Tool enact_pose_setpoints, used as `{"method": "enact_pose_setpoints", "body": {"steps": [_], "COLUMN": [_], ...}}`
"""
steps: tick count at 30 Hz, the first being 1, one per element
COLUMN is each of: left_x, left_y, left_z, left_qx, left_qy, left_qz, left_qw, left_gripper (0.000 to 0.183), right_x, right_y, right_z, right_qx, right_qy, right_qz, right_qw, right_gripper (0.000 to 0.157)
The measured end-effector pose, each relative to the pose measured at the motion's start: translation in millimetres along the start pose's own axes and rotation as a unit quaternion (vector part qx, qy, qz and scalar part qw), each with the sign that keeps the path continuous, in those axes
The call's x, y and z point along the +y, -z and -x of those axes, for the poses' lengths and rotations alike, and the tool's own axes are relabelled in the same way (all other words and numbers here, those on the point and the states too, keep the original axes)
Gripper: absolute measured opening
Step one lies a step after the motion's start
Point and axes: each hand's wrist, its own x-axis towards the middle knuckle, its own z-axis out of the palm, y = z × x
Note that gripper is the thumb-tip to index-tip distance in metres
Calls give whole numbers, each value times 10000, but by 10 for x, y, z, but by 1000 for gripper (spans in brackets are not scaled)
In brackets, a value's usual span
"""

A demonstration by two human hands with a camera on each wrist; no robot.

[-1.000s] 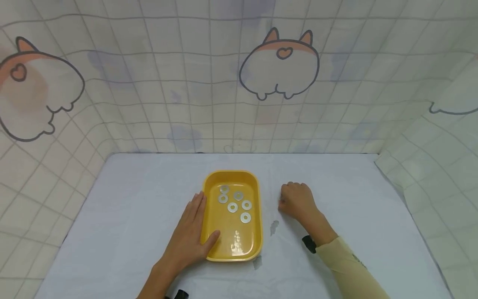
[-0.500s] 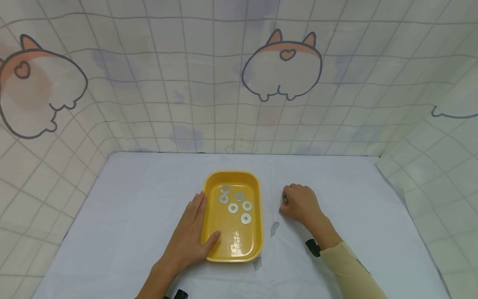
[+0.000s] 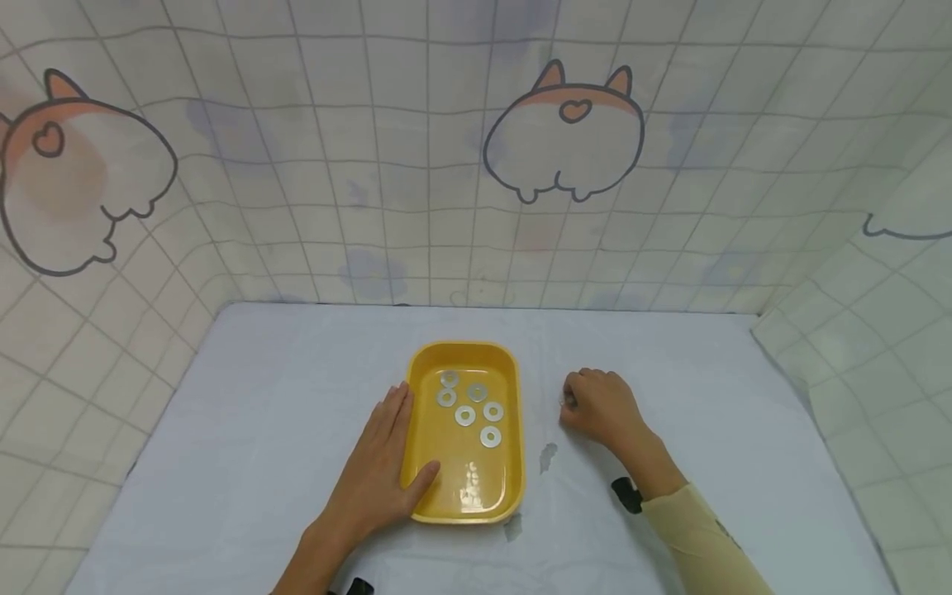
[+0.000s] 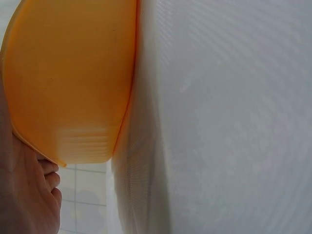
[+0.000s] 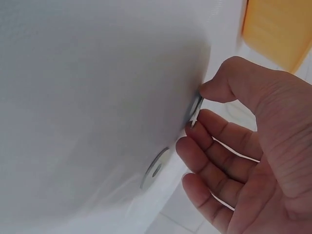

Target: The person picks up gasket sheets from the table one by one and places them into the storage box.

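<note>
In the head view, my left hand rests along the left side of a yellow tray, fingers straight against its wall and thumb over the rim. Several flat metal washers lie on the tray floor, mostly in its far half. To the right of the tray, my right hand is low over the white tabletop. The right wrist view shows its thumb and fingertips pinching a washer, tilted on edge at the table surface. Close by, another washer lies flat on the cloth beside the curled fingers.
A white cloth covers the table. Grey patches mark it between tray and right hand, and near the tray's front right corner. A grid-patterned curtain with cartoon animals surrounds the back and sides.
My right hand has shifted slightly to the right and turned a little, showing a gap between thumb and fingers. My left hand and the tray stay in place; the head view has drifted slightly.
</note>
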Motion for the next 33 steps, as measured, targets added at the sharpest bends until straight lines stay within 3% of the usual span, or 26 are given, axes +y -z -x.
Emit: {"method": "enact_pose_setpoints", "body": {"steps": [15, 28, 33], "left_x": [9, 15, 11], "left_y": [7, 28, 23], "left_z": [18, 0, 2], "left_qx": [-4, -184, -93], "left_qy": [99, 146, 70], "left_qz": [47, 68, 34], "left_qw": [9999, 9997, 9999], "left_gripper": [97, 97, 97], "right_x": [5, -76, -130], "right_y": [-68, -15, 54], "right_z": [28, 48, 73], "right_qx": [199, 567, 557], "right_qy": [-231, 140, 197], "right_qz": [-362, -594, -693], "right_qw": [9989, 9965, 9958], "right_gripper": [24, 19, 19]}}
